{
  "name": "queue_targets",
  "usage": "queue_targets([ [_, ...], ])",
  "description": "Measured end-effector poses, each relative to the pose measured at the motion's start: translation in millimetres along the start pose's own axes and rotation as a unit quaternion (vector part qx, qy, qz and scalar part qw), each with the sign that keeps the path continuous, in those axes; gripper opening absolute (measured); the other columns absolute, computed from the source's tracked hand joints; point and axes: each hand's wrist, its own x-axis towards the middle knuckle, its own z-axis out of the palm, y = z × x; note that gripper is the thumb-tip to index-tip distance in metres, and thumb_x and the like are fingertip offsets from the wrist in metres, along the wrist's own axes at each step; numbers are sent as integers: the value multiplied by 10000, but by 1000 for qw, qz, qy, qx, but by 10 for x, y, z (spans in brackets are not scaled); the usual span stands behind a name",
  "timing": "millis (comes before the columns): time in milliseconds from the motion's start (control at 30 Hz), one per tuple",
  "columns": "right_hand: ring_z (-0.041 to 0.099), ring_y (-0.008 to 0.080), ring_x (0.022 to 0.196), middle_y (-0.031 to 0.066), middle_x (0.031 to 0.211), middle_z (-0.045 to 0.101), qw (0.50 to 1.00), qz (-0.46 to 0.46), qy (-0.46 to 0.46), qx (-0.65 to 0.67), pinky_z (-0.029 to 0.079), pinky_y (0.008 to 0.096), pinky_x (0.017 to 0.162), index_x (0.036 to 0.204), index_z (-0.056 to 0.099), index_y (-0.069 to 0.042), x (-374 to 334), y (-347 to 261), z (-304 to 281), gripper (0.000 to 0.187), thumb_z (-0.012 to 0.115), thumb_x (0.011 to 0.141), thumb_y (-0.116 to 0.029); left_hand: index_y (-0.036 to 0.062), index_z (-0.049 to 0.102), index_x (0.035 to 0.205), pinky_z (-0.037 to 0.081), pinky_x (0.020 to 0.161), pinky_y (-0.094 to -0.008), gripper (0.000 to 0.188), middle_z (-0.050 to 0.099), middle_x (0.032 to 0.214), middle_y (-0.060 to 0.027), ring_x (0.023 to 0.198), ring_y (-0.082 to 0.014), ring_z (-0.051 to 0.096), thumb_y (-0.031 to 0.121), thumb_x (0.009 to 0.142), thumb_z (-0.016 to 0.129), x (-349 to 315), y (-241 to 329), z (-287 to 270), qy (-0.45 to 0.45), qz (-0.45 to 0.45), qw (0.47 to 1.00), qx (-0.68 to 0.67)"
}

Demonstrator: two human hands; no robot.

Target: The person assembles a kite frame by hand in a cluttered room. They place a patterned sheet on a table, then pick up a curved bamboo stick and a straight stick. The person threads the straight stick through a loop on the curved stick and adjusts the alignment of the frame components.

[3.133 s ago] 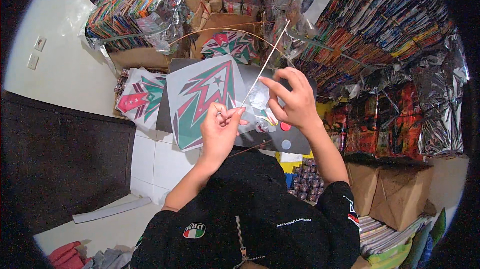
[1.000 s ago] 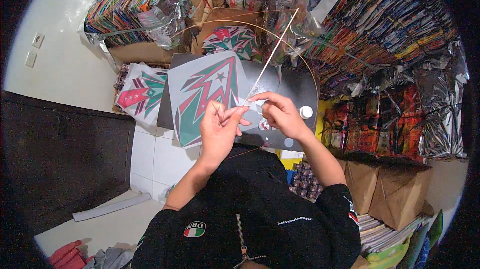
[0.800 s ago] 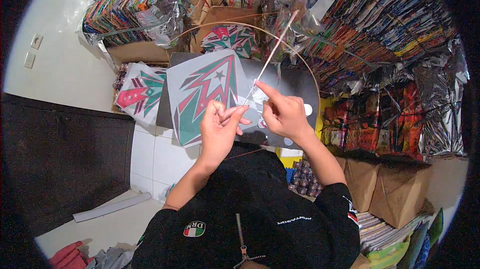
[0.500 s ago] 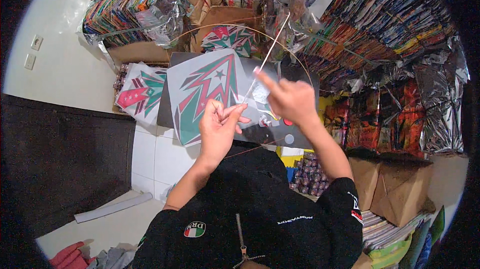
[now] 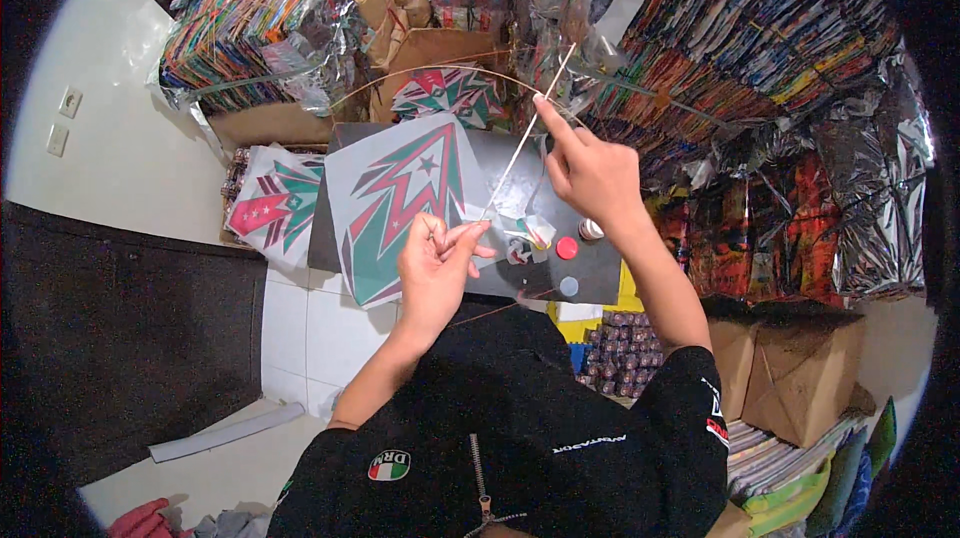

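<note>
My left hand (image 5: 436,263) pinches the lower end of a thin pale stick (image 5: 519,150) between thumb and fingers. The stick slants up and away to the right. My right hand (image 5: 597,176) has its index finger stretched out against the stick's upper part, the other fingers curled in. Beyond the hands, a thin bent strip (image 5: 430,70) arches across and passes near the stick's top; where its ends go is unclear. Beside my left hand lies a white kite-shaped sheet (image 5: 410,193) with a green, red and black star pattern, on a dark board (image 5: 500,283).
On the board sit a red cap (image 5: 567,248), a pale disc (image 5: 569,286) and a small white-capped container (image 5: 590,229). More patterned sheets (image 5: 275,203) lie at left. Bundled stacks (image 5: 740,48) rise at far right; cardboard boxes (image 5: 800,378) stand near right.
My right hand has moved up and away along the stick, its index fingertip now nearer the upper end. My left hand keeps its pinch. The view has shifted slightly.
</note>
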Motion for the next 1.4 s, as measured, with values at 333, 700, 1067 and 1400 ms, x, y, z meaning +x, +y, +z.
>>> queue_targets([
  [333,648,323,528,120,657,650,998,20,-49,40,543,459,499,1551,378,-201,-58,-140,3,756,658,850,-235,89,329,888,507,527,-213,336,720,1074,-246,827,-187,746,15,979,643,26,-38,-16,3,6,1000,7],
  [700,666,217,553,91,701,663,971,61,26,230,564,352,568,1436,552,-123,-399,-465,-224,628,704,829,-76,82,324,892,512,522,-217,337,714,1071,-264,837,-212,752,-3,977,639,68,-85,-40,22,11,1000,-5],
  [1067,742,191,878,156,1047,757,806,271,17,526,594,315,784,1599,145,-49,-818,-1120,-28,996,800,849,-86,98,344,853,551,828,-287,343,693,1129,-251,1105,-266,691,16,980,652,242,-188,6,93,45,988,-118],
  [1400,754,324,896,147,1037,764,901,152,-3,407,586,347,800,1584,134,-3,-828,-1353,-23,1010,801,843,-161,133,380,855,541,897,-325,316,664,1226,-220,1113,-240,678,70,989,659,479,78,85,114,25,969,-218],
])
